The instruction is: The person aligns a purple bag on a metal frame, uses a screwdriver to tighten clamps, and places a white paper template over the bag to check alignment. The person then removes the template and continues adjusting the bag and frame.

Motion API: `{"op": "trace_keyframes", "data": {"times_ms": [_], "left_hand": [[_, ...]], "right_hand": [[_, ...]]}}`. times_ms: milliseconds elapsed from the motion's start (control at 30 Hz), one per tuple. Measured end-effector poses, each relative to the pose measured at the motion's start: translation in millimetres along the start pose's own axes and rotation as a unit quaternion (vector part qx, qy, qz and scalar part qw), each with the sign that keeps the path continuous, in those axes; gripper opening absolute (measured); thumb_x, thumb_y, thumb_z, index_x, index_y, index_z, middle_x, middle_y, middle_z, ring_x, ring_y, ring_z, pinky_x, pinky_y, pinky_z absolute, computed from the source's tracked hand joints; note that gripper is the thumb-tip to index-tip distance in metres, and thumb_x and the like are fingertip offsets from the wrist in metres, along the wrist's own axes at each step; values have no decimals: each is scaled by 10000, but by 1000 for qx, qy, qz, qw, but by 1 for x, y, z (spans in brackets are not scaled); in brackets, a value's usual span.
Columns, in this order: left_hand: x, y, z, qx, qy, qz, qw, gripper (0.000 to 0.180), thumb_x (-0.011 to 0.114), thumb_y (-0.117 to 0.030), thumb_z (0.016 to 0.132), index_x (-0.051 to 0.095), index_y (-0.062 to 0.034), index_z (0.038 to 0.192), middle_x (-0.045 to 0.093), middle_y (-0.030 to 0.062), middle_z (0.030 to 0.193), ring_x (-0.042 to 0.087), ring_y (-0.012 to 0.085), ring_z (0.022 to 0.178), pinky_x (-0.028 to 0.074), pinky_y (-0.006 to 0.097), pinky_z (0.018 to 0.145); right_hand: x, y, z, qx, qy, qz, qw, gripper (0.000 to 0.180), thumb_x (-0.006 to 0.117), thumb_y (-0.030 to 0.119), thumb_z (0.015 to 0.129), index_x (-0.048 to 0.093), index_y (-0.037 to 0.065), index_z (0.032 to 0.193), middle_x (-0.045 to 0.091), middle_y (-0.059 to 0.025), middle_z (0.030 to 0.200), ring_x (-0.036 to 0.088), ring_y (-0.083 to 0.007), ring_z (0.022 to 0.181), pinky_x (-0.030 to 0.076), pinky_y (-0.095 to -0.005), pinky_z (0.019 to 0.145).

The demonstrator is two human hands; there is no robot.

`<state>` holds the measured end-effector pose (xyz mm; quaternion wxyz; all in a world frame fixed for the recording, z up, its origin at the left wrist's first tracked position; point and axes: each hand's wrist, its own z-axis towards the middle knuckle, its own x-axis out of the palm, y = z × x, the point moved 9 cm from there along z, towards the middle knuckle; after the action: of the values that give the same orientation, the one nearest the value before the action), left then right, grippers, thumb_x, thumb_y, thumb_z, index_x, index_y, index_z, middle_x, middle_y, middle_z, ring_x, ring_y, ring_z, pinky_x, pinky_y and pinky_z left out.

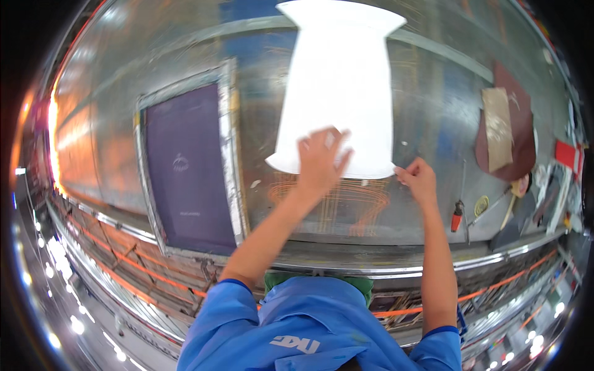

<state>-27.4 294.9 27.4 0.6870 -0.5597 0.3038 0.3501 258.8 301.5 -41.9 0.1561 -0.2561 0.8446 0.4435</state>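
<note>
While the left hand (pixel 322 157) lies flat with fingers spread on the near end of the white fabric piece (pixel 339 86), the right hand (pixel 419 179) pinches its near right corner, fingers together. The piece rests on the shiny counter (pixel 427 117), right of a framed purple screen (pixel 185 167). It looks like smoothing and squaring; next likely calls for aligning that corner. Its long axis runs away from the person, flared end far.
</note>
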Motion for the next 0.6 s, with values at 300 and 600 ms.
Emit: {"op": "trace_keyframes", "data": {"times_ms": [300, 600], "left_hand": [[-57, 65, -144, -265, -98, -125, 951, 310, 701, -205, 926, 633, -71, 1197, 600, 87, 1006, 560, 281, 960, 406, 437, 881], [-74, 89, -141, -281, -134, -70, 948, 352, 686, -246, 941, 633, -97, 1256, 619, 94, 1144, 567, 280, 1084, 392, 450, 952]], "right_hand": [[5, 7, 4, -5, 24, -2, 1000, 318, 834, 172, 861, 548, 46, 799, 704, -95, 729, 632, -113, 621, 491, -245, 577], [3, 9, 7, -6, 30, -51, 998, 300, 826, 182, 876, 563, 46, 831, 707, -98, 740, 638, -123, 627, 506, -250, 589]]}}
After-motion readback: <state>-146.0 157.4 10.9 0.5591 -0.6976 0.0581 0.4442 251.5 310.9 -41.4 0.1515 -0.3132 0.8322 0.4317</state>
